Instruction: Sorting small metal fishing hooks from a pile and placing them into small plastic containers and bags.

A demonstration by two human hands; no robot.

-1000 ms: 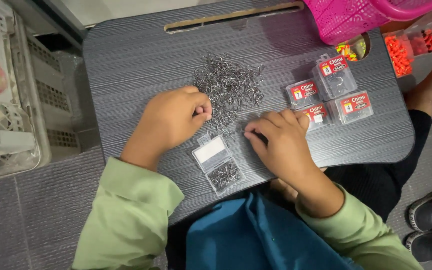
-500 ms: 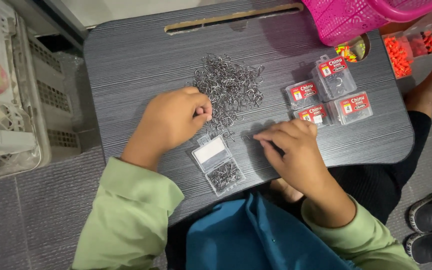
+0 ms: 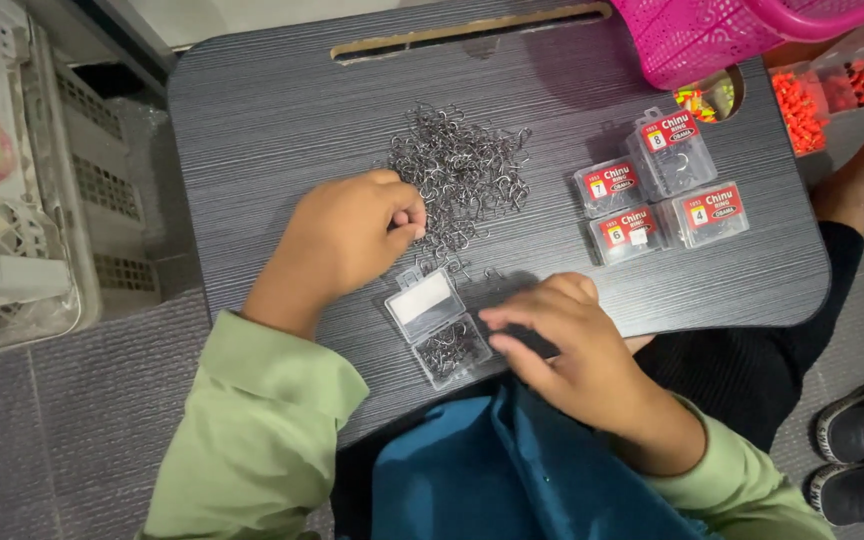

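Observation:
A heap of small dark metal hooks point(image 3: 462, 175) lies in the middle of a dark wood-grain lap table point(image 3: 272, 110). My left hand point(image 3: 344, 238) rests at the heap's lower left edge, its fingertips pinched together on a few hooks. A small clear plastic box point(image 3: 439, 325) lies open near the table's front edge, one half holding hooks, the other a white insert. My right hand point(image 3: 564, 342) hovers just right of this box with its fingers spread and nothing in them.
Several closed clear boxes with red labels point(image 3: 657, 190) sit on the table's right. A pink basket point(image 3: 722, 35) and trays of orange beads point(image 3: 802, 105) lie at the far right. A white crate point(image 3: 12, 200) stands to the left, and shoes point(image 3: 857, 450) at the lower right.
My right hand has slid down and left from beside the labelled boxes to the open box, and its fingers have spread. My left hand has stayed at the heap.

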